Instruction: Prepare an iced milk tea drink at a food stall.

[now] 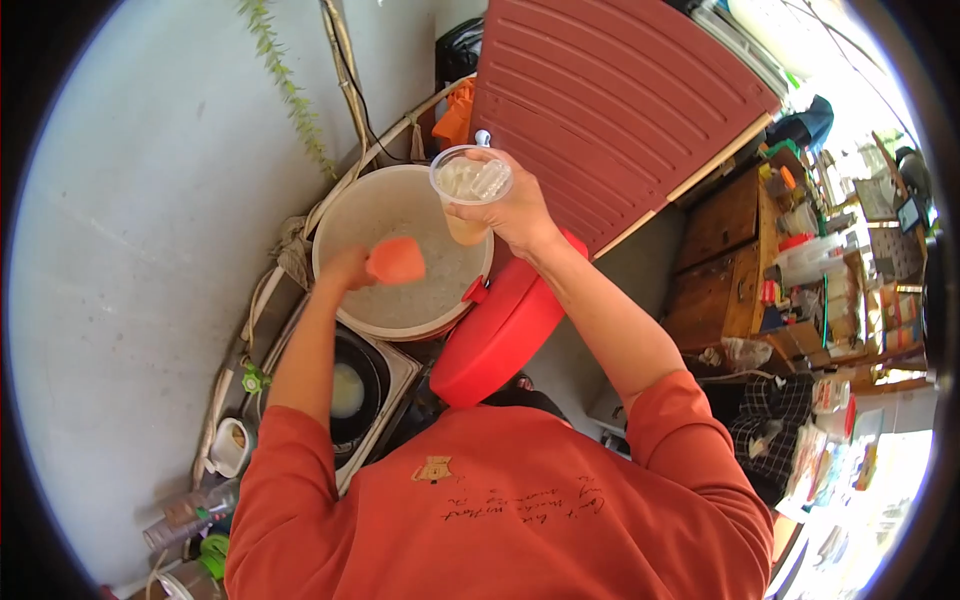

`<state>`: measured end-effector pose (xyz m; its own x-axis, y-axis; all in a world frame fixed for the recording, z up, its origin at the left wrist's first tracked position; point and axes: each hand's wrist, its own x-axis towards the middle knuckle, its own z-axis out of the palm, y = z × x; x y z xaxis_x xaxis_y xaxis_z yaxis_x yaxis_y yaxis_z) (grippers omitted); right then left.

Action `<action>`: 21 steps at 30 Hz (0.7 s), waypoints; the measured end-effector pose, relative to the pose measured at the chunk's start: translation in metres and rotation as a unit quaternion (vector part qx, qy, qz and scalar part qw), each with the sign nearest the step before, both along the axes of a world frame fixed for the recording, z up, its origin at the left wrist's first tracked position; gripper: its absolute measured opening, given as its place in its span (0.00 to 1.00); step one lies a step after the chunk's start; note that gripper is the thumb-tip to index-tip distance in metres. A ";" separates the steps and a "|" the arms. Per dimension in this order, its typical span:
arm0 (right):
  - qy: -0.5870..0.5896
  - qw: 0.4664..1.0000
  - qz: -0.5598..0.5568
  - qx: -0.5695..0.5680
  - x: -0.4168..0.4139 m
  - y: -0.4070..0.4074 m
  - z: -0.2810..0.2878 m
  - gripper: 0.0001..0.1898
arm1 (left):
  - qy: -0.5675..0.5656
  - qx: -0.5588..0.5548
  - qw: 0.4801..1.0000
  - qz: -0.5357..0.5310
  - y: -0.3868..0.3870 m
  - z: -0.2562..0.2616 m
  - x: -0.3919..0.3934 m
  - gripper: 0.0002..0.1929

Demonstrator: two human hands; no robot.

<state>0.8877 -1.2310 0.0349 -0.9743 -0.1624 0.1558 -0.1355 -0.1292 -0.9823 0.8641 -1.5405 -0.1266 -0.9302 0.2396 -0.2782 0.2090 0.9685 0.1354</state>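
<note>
Over a round, pale ice cooler (328, 225) my left hand (346, 270) grips an orange plastic scoop (397, 260). Pieces of ice (442, 289) seem to lie inside the cooler. My right hand (517, 206) is wrapped around a clear plastic cup (469, 225), held above the cooler's far right rim. The cup contains a light brown drink with ice cubes (474, 178) at its top. A red cooler lid (499, 334) leans on edge between my body and the cooler.
A ridged, dark red panel (600, 105) slopes beyond the cooler. To the left runs a grey wall (150, 225). A stove (397, 382) with a black pan (349, 382) stands under my left arm. Wooden cabinets (716, 247) and cluttered shelves line the right.
</note>
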 end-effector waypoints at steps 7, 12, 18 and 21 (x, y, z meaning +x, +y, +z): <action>0.107 0.991 -0.027 0.080 -0.003 0.032 0.067 0.33 | -0.079 0.536 0.840 0.017 0.136 -0.043 0.060 0.28; 0.116 0.992 0.018 0.041 0.000 0.076 0.113 0.34 | 0.047 0.406 0.912 -0.035 0.182 -0.040 0.062 0.25; 0.129 0.985 0.112 -0.025 0.016 0.130 0.149 0.35 | -0.005 0.561 0.817 0.133 0.177 -0.033 0.089 0.22; 0.115 0.979 0.163 -0.044 0.026 0.174 0.159 0.37 | 0.080 0.627 0.751 0.190 0.134 0.010 0.160 0.19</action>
<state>0.9132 -1.0566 0.1934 -0.8107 -0.4348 0.3921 -0.2892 -0.2848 -0.9139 1.0246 -1.4069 -0.1168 -0.9951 -0.0716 0.0681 0.0612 0.0940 0.9937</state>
